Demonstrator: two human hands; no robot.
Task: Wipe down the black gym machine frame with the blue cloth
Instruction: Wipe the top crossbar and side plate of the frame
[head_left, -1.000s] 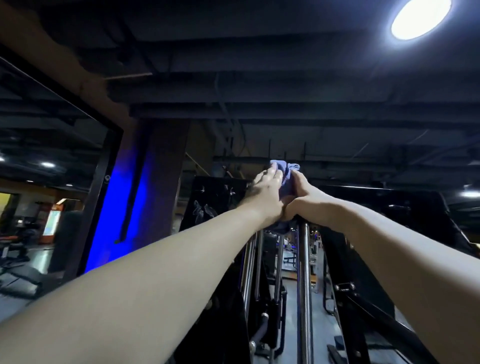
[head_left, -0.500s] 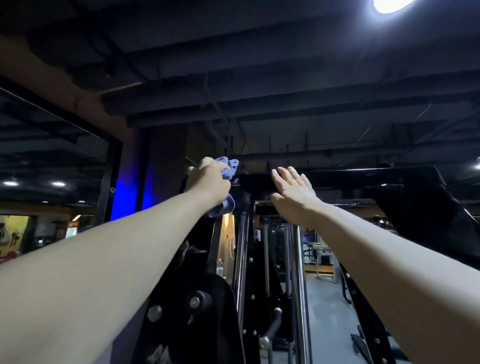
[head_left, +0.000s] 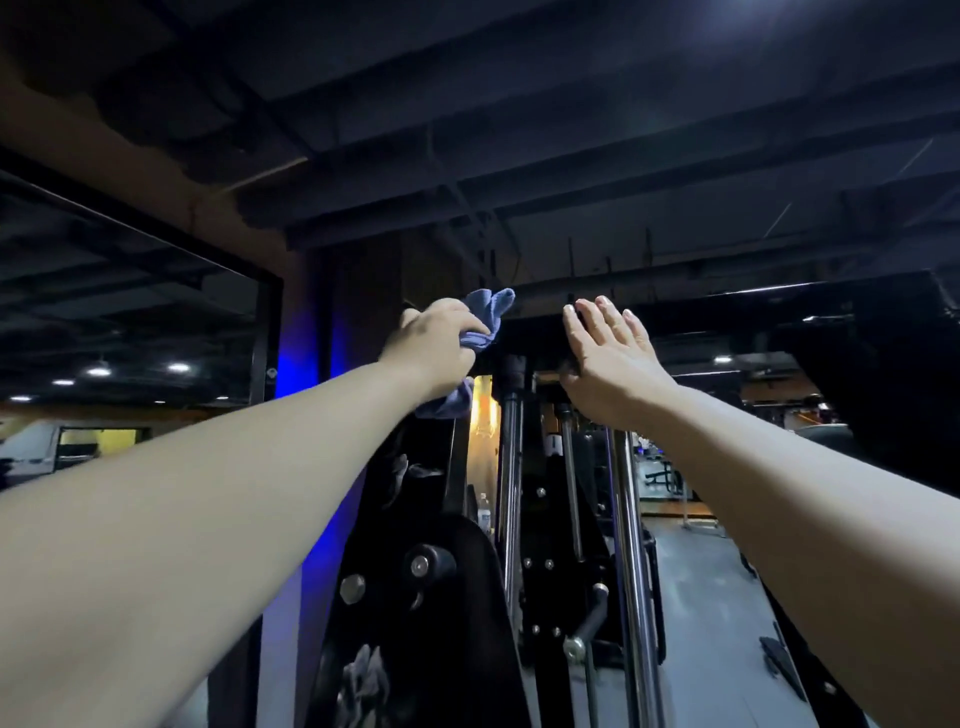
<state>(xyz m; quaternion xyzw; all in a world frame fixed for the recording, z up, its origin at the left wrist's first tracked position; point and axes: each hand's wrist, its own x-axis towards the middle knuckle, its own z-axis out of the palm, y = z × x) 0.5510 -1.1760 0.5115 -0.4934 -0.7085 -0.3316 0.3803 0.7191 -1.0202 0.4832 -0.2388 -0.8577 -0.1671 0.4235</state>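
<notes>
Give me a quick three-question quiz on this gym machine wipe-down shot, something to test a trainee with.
1. Which hand grips the blue cloth? A) left B) right C) both
2. True or false: the right hand has straight fingers and holds nothing.
3. Fill in: the cloth is up at the ___ end of the black machine frame.

Key: 1 is A, the left hand; 2 is true; 3 is top.
</notes>
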